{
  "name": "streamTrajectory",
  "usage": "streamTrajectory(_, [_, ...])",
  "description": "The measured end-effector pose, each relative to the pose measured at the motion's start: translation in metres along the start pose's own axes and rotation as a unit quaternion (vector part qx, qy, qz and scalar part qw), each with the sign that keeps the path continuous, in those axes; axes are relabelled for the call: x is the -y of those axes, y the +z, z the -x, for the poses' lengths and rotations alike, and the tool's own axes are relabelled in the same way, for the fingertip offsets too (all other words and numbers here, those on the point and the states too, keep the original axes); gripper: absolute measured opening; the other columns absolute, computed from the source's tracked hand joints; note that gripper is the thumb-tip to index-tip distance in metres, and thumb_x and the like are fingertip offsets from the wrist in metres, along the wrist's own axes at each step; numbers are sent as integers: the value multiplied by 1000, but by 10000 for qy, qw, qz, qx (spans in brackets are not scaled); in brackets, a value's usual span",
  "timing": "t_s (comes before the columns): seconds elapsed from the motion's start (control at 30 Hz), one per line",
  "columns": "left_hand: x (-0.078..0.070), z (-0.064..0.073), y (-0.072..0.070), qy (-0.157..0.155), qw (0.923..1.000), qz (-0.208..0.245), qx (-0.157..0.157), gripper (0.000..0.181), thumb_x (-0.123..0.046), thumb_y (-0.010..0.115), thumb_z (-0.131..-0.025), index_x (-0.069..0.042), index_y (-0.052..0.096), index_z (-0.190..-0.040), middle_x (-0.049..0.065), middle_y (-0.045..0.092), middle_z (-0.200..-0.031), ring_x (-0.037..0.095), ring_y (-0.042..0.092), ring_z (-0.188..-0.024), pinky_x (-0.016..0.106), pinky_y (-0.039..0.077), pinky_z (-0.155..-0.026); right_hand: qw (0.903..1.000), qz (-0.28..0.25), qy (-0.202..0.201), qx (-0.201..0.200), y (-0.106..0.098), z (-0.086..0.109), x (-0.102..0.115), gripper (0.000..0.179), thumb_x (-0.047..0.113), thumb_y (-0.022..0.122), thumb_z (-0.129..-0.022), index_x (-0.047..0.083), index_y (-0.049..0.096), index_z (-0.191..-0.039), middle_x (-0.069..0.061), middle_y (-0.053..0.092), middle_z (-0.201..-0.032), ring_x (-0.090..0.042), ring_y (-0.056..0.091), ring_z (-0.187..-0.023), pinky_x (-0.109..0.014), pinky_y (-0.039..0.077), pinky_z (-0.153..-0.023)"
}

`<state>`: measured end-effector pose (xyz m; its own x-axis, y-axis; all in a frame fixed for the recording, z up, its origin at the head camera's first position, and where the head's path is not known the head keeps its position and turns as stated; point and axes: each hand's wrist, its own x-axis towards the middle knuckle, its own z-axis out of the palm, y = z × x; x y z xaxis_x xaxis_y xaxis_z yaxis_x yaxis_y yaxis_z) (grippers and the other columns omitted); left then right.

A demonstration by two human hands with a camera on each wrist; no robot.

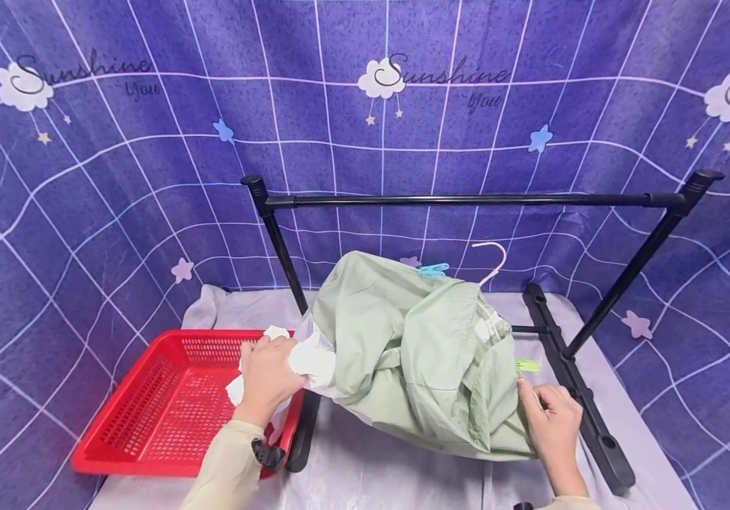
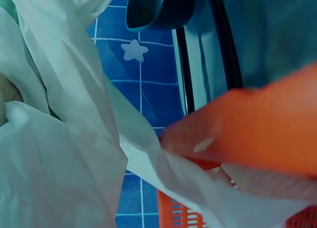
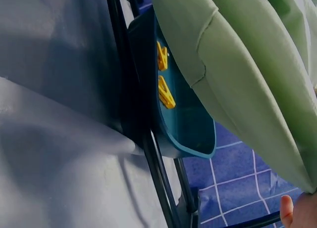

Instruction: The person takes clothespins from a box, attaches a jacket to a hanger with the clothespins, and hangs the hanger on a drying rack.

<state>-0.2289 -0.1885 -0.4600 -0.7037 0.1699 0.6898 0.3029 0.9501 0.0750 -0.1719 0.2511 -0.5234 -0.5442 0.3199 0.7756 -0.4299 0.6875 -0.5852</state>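
A light green garment (image 1: 429, 354) is spread, bunched and creased, in front of the black rack. A pink hanger hook (image 1: 497, 263) sticks up at its top. My left hand (image 1: 268, 379) grips white fabric (image 1: 315, 360) at the garment's left side, over the red basket's edge; that white fabric (image 2: 69, 104) fills much of the left wrist view. Whether it belongs to the green garment I cannot tell. The thumb and fingers of my right hand (image 1: 553, 418) pinch the garment's lower right edge. In the right wrist view the garment (image 3: 247, 94) hangs from this hand (image 3: 298, 212).
The red basket (image 1: 148, 464) stands at left. A black rack bar (image 1: 467, 200) spans behind the garment. A blue clothespin (image 1: 433, 270) shows at the garment's top, a green one (image 1: 527, 365) near my right hand. A teal bin (image 3: 185, 134) holds yellow clothespins (image 3: 167, 93).
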Motion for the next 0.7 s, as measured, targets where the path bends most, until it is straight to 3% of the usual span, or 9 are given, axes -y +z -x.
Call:
streamTrajectory(0.2, [-6,-2,4,41,10000,-13,-53,20,-31,62,-68,-15,51,-62,4,62,-68,31,54,-69,50,34,-64,9996,20,-62,-264,-4,0,-2,28,-1,73,-76,10,59,-55,8,48,-52,-3,38,-57,-25,27,-63])
streamTrajectory(0.47, [-14,-4,10,-4,9998,-50,172,19,-29,64,-66,-14,52,-63,3,64,-70,30,56,-71,50,35,-65,9994,159,90,-306,-14,0,-2,24,-1,74,-77,7,63,-57,7,48,-51,-1,36,-55,-21,27,-54])
streamTrajectory(0.7, [-21,-2,16,-62,9998,-43,195,22,-32,65,-64,-16,50,-62,2,62,-68,29,54,-68,49,35,-65,9985,350,282,-298,-23,1,0,27,1,73,-79,7,60,-56,6,48,-52,2,36,-57,-21,27,-56])
